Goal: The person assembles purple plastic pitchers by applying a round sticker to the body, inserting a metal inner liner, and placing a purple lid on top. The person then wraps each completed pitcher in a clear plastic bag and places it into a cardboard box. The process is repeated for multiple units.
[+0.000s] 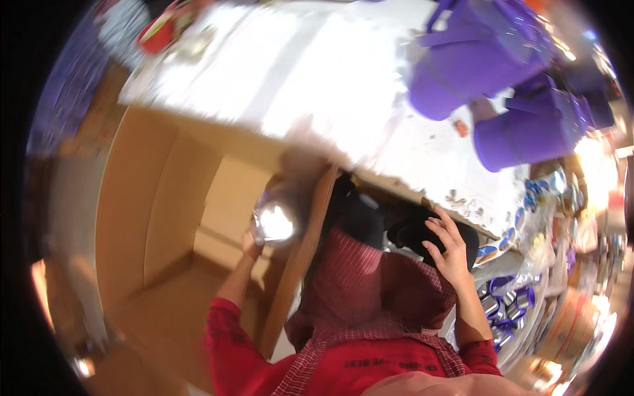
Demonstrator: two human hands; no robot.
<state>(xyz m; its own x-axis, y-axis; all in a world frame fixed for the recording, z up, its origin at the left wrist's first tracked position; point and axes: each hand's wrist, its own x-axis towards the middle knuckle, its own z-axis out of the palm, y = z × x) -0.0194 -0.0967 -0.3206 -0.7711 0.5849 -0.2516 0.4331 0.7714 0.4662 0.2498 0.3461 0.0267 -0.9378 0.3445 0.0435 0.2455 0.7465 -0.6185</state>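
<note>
Inside a large open cardboard box (152, 198), my left hand (251, 243) is closed round a shiny metal container with a purple edge (275, 223). Glare and blur hide the container's exact shape. My right hand (450, 251) holds nothing, its fingers spread beside the near edge of the white-covered table (317, 72). It hovers over my lap, close to a dark thing under the table edge.
Purple containers with handles (462, 72) lie on the table at the far right. On the right, clear plastic wraps several purple-rimmed metal cups (508, 303). A brown carton (564, 323) stands beyond them. A red object (157, 36) is at the far left.
</note>
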